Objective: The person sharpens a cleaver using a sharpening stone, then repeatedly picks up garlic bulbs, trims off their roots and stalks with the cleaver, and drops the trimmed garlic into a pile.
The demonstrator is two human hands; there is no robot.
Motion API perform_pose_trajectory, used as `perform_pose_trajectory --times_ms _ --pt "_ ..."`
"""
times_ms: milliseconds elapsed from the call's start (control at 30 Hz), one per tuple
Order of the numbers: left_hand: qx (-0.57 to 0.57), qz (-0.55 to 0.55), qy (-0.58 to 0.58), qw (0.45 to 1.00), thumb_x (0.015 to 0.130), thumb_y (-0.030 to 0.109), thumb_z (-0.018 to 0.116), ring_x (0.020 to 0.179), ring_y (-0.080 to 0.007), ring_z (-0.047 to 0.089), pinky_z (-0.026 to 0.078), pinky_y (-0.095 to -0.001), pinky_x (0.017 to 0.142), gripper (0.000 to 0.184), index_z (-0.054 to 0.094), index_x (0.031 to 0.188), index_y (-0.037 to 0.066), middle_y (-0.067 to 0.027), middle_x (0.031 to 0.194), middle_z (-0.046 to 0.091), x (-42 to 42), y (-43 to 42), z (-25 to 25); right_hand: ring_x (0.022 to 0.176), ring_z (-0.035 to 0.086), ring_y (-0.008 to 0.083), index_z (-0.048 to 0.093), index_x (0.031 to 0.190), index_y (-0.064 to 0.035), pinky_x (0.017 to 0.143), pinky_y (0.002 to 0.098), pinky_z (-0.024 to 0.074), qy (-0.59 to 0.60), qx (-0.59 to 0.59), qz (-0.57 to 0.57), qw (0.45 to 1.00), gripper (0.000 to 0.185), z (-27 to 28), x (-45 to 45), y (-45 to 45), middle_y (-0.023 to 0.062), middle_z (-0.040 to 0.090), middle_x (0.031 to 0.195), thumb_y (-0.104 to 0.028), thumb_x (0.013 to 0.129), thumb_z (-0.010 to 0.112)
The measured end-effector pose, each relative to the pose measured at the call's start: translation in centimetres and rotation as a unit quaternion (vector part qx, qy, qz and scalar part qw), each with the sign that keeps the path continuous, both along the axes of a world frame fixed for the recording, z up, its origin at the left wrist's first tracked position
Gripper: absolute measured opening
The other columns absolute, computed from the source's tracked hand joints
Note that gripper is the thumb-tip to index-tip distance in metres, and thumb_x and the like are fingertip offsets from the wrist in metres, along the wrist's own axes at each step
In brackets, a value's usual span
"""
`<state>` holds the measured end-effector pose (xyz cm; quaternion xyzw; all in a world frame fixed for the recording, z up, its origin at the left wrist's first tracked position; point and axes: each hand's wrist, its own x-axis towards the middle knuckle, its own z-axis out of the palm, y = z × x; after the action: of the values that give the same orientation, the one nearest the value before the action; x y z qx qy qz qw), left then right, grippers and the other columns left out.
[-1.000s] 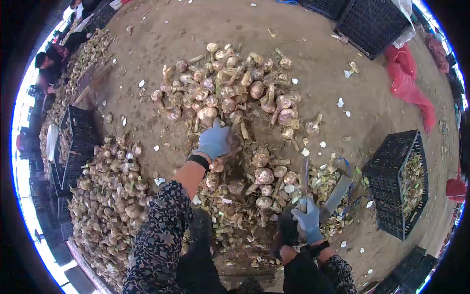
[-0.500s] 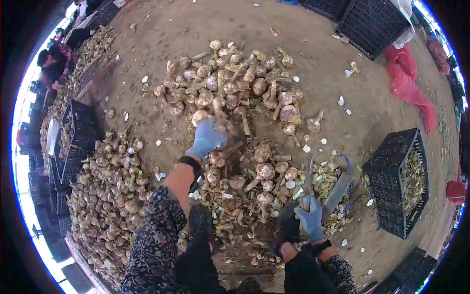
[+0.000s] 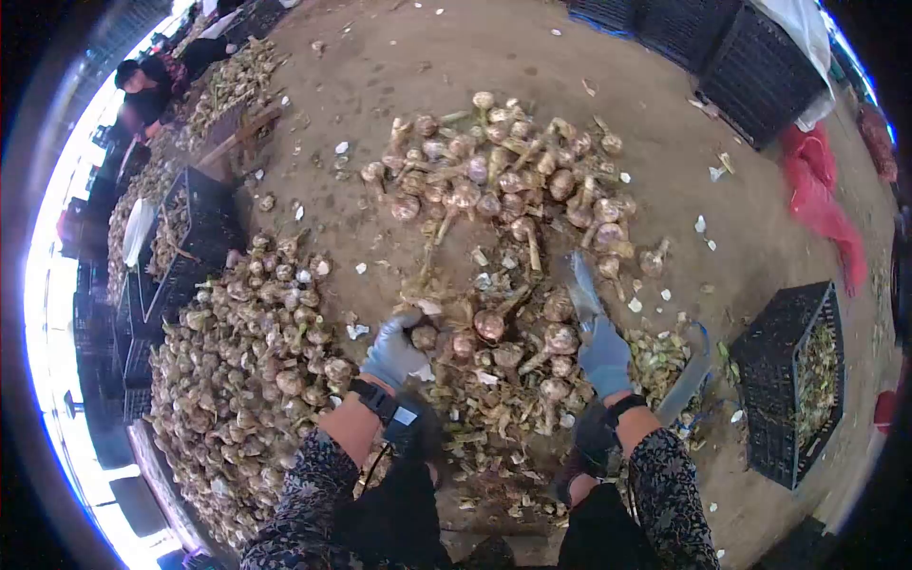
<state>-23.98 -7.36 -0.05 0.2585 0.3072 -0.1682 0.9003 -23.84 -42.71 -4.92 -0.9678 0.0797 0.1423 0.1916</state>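
My left hand (image 3: 392,353), in a pale grey-blue glove, curls around a garlic bulb (image 3: 424,336) at the left edge of the trimmings near my feet. In my gloved right hand (image 3: 604,355) is a metal-bladed cutting tool (image 3: 584,288), its blade pointing up and away; blur hides its exact kind. Between the hands lie several garlic bulbs (image 3: 489,325) with stems, among cut stalks and dry skins (image 3: 484,418). A larger heap of stemmed garlic (image 3: 513,176) spreads on the ground beyond both hands.
Trimmed bulbs form a big pile (image 3: 242,380) at left, beside black crates (image 3: 211,214). A black crate of scraps (image 3: 784,380) stands at right, near a grey flat strip (image 3: 686,388). Red netting (image 3: 817,195) lies farther back. Another person (image 3: 152,90) is at upper left.
My left hand has drawn back from the far heap toward my feet. My right hand has moved up with the cutting tool, closer to the middle. The view has shifted slightly.
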Motion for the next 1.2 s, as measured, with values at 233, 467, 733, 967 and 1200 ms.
perform_pose_trajectory --times_ms 233,467,733,967,1200 --pt "-0.093 -0.018 0.01 0.995 0.076 0.014 0.062 0.093 -0.0296 0.061 0.05 -0.0485 0.081 0.037 0.055 0.11 0.001 -0.0152 0.106 0.062 -0.8 -2.3 3.0 0.07 0.064 0.031 0.056 0.099 -0.0068 0.062 0.0388 0.0519 -0.034 0.04 -0.12 0.991 0.035 2.8 0.2 -1.5 0.0155 0.064 0.081 -0.032 0.076 0.067" --pt "-0.048 -0.246 -0.087 0.964 0.083 0.01 0.059 0.091 -0.0183 0.063 0.053 -0.0287 0.071 0.038 0.051 0.119 -0.001 -0.0088 0.106 0.063 -2.9 -6.3 -0.4 0.067 0.059 0.0102 0.056 0.099 -0.0008 0.059 0.0228 0.049 0.094 0.686 -0.288 0.662 0.029 10.0 -1.6 3.6 0.0027 0.06 0.079 0.002 0.073 0.068" --pt "0.048 -0.248 -0.097 0.963 0.082 0.004 0.063 0.077 -0.0121 0.06 0.048 -0.0284 0.064 0.036 0.056 0.117 0.001 -0.0053 0.096 0.065 -3.4 -9.6 5.1 0.074 0.053 0.0097 0.055 0.105 -0.0027 0.066 0.0254 0.0458 0.036 0.469 -0.043 0.881 0.039 8.9 -2.8 5.8 0.0039 0.058 0.084 -0.009 0.069 0.069" --pt "0.465 -0.326 -0.454 0.686 0.081 0.002 0.056 0.086 -0.0182 0.061 0.049 -0.0343 0.073 0.033 0.062 0.113 0.005 -0.0031 0.101 0.065 -5.8 -3.9 3.9 0.063 0.051 0.0067 0.055 0.102 0.0001 0.055 0.0227 0.0426 0.127 0.554 -0.02 0.822 0.038 12.3 -2.2 10.1 0.0007 0.056 0.076 -0.004 0.066 0.067" --pt "-0.051 0.09 -0.208 0.973 0.081 0.016 0.059 0.098 -0.0236 0.058 0.048 -0.0398 0.087 0.04 0.051 0.119 0.005 -0.0089 0.11 0.058 -2.8 7.0 8.7 0.062 0.047 0.0089 0.059 0.102 0.0015 0.053 0.0245 0.042 0.021 0.421 0.101 0.901 0.043 13.0 0.7 10.8 0.0015 0.049 0.073 -0.005 0.062 0.07"
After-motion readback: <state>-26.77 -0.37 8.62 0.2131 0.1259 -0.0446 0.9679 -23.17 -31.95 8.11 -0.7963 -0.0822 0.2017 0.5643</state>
